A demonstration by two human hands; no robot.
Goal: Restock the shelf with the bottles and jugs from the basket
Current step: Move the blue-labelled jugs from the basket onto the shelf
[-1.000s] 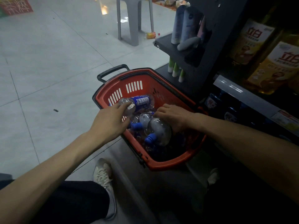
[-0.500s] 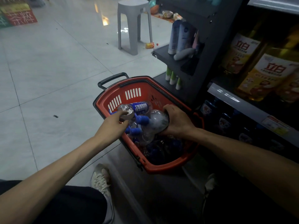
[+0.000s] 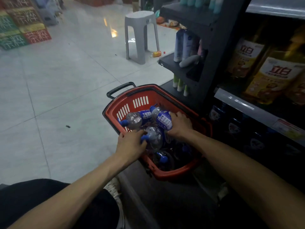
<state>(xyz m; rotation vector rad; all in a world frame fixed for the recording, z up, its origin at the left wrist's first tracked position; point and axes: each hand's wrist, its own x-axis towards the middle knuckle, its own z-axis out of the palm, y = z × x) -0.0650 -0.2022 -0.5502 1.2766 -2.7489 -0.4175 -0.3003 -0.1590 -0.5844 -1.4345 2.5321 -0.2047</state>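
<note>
Grey floor [image 3: 66, 96]: shiny tiles are bearing the red basket [image 3: 170, 176], sitting just beside the shelf [image 3: 234, 100].
Stool [image 3: 140, 35]: standing farther back on the tiles.
Left hand [image 3: 130, 144]: curling round a clear bottle [image 3: 154, 138] in the basket.
Right hand [image 3: 179, 124]: gripping a blue-labelled bottle [image 3: 163, 119] there.

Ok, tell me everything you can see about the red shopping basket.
The red shopping basket looks plastic, with a dark rim, a black handle at its far end and rows of vertical slots in its far wall. It sits on the tiled floor beside the dark shelf unit. Clear bottles with blue caps lie piled inside. The left hand reaches over its near-left rim and grips a blue-capped bottle; the right hand, inside it, grips a blue-labelled bottle.
</note>
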